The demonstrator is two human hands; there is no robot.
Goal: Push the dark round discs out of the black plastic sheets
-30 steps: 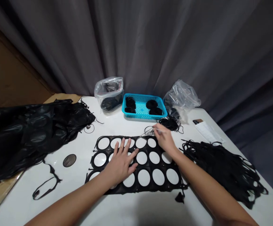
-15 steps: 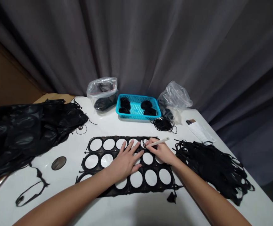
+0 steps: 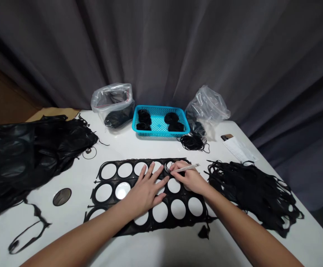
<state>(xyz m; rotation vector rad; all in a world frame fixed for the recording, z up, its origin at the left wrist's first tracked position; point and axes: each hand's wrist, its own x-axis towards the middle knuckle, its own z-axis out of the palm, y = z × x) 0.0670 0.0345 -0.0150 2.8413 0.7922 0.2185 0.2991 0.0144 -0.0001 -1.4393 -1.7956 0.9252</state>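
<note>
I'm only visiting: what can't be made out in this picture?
All in the head view:
- Sheet: part hidden under the left hand.
- Stick: lower end too small to tell at the right hand.
- Black pile: cut off by the left edge.
- Dark block: partly hidden by paper.

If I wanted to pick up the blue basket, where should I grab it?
I'd pinch the blue basket by its front rim, left of the middle, coming from the front. That rim is raised and thin, so fingers should hook it well. Plastic bags crowd both ends, and loose black cord lies by its right front corner.
</note>
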